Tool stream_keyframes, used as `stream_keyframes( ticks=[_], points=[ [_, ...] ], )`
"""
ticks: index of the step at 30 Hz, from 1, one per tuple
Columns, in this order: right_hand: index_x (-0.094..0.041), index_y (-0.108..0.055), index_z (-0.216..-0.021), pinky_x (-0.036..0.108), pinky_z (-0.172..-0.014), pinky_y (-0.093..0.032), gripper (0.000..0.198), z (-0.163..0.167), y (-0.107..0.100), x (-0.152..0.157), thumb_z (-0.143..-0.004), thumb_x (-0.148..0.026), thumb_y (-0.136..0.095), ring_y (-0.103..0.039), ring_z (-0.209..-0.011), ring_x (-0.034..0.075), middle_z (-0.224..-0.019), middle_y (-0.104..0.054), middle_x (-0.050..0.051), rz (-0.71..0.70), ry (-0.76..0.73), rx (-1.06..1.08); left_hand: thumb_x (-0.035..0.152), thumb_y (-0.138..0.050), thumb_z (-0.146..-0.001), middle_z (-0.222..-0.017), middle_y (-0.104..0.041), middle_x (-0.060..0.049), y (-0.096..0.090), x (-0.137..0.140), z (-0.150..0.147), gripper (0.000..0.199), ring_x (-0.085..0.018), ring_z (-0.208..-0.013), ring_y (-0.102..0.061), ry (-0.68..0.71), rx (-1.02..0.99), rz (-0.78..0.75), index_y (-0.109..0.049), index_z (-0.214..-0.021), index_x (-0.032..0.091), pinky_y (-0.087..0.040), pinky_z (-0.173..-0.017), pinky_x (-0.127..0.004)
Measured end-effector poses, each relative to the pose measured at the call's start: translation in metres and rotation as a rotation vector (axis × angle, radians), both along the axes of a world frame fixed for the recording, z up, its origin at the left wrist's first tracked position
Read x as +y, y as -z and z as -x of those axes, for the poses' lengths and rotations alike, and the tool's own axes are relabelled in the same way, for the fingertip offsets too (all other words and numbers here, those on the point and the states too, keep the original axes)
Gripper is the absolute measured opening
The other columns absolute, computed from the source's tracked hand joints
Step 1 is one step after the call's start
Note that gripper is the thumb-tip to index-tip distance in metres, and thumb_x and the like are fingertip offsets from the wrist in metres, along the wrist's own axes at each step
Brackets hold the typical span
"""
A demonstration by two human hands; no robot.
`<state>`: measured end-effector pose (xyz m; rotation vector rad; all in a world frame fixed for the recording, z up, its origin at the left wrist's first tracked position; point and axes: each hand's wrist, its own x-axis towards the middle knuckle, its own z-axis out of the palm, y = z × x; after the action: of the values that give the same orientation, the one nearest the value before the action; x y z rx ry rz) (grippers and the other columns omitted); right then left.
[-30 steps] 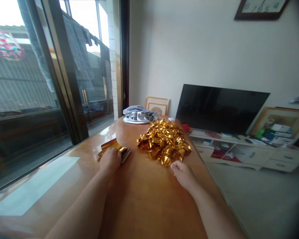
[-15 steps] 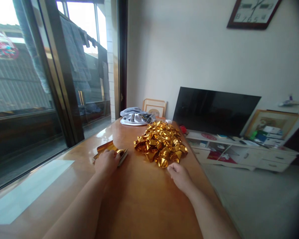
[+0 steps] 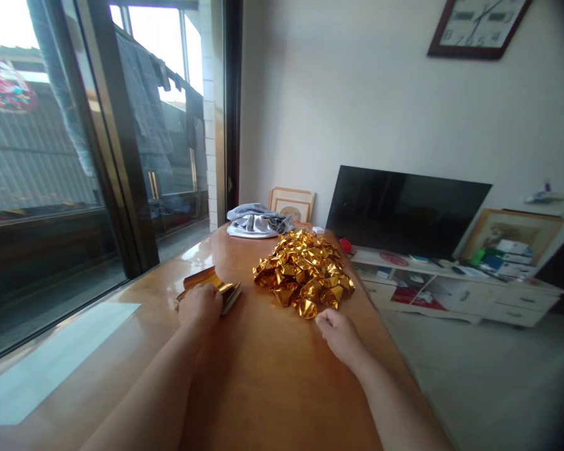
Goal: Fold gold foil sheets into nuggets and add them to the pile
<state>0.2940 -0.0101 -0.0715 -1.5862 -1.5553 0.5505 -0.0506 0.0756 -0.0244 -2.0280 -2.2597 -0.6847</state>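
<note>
My left hand (image 3: 200, 305) lies over a small stack of gold foil paper (image 3: 202, 275) on the left part of the table. Its fingers curl down onto the sheets, and one sheet bends upward behind them. To the right is a heap of folded gold foil pieces (image 3: 305, 266). My right hand (image 3: 337, 330) rests at the near edge of this heap, close beside a foil piece (image 3: 305, 307). Its fingers are curled closed, and whatever may be inside them is hidden.
The wooden table (image 3: 263, 388) carries a pale sheet (image 3: 61, 363) at left and a folded grey cloth bundle (image 3: 256, 220) at the far end. Beyond the right edge stand a television (image 3: 404, 210) and a white cabinet (image 3: 479, 297). A glass sliding door (image 3: 122, 138) borders the left.
Both hands stay in almost the same place. The left fingers shift slightly on the foil stack, and the heap looks unchanged.
</note>
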Motion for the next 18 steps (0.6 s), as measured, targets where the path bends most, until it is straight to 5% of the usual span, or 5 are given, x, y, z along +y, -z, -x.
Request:
stream_keyframes(
  ticks=[18],
  points=[
    [-0.020, -0.062, -0.076, 0.025, -0.055, -0.036, 0.028, -0.002, 0.000, -0.001, -0.088, -0.043, -0.049, -0.055, -0.062, 0.017, -0.064, -0.060, -0.001, 0.021, 0.039, -0.025, 0.046, -0.051, -0.086, -0.103, -0.073, -0.006, -0.010, 0.000, -0.001, 0.028, -0.031, -0.099, -0.062, -0.099, -0.224, -0.184, -0.075, -0.086, 0.031, -0.042, -0.078, -0.041]
  ],
)
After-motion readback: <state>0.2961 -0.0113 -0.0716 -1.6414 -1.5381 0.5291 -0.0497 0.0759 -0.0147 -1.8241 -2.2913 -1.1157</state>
